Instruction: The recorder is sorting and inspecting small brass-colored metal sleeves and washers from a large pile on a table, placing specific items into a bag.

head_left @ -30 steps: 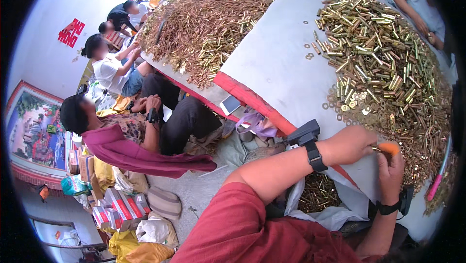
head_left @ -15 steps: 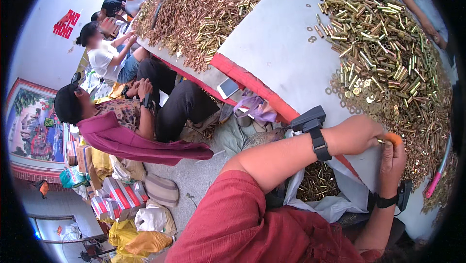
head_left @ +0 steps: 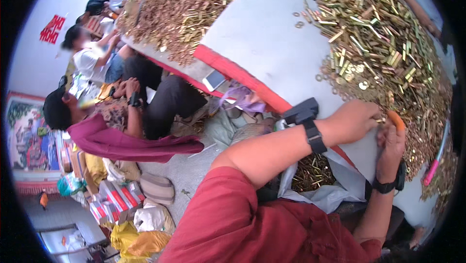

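My left hand (head_left: 355,121) reaches over the near side of the table, its fingertips pinched on a small brass-coloured metal piece (head_left: 381,120). Facing it, my right hand (head_left: 392,140) has its fingers curled together close to the same piece, with an orange finger cover (head_left: 396,121) on one finger. What the right fingertips hold is mostly hidden. Just beyond the hands spreads a heap of brass-coloured metal tubes (head_left: 361,34), with loose flat washers (head_left: 335,81) along its near left edge and smaller nut-like parts beside my right hand.
An open pale sack (head_left: 340,185) of metal parts hangs below my left forearm. A pink-handled tool (head_left: 430,171) lies at right. At left are a second heap (head_left: 170,15), a phone (head_left: 213,80), a purple plastic bag (head_left: 241,95) and a seated person in black trousers (head_left: 170,107).
The whole view has shifted, moving the tables and people leftward. My hands stay close together, and their fingertips have moved slightly farther over the table toward the washers.
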The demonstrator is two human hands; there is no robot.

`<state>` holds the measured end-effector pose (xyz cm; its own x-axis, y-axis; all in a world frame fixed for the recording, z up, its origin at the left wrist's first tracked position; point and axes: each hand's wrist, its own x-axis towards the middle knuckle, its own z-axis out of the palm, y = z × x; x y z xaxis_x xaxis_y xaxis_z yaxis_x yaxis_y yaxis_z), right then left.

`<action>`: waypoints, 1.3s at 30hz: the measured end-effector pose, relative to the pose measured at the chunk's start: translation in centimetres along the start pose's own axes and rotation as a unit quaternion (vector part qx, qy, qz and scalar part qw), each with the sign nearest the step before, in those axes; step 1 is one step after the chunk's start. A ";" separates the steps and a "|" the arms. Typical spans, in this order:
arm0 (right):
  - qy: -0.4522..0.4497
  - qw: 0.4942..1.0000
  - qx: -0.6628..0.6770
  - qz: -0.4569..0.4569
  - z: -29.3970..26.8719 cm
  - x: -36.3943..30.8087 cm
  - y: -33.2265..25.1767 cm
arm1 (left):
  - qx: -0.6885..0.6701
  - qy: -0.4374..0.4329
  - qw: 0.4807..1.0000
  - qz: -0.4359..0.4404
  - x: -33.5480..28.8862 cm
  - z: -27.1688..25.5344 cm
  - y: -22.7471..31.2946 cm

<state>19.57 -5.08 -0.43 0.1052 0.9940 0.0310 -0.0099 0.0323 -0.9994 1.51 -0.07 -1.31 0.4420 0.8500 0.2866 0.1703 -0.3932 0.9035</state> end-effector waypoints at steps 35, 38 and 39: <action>-0.064 0.997 -0.048 -0.006 -0.1 0.5 0.7 | 0.464 0.170 0.867 -0.067 2.0 -8.5 -2.4; -0.056 0.996 -0.063 -0.007 0.0 0.5 0.9 | 0.453 0.142 0.879 -0.038 3.2 -7.4 -2.9; -0.057 0.996 -0.062 -0.006 0.2 0.5 0.8 | 0.444 0.139 0.884 -0.048 3.6 -6.8 -2.6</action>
<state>19.45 -4.55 -1.19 -0.0094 0.9993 0.0373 0.1139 0.0381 -0.9928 -3.32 6.36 -0.52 0.1767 0.8990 0.4008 0.8732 -0.3310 0.3576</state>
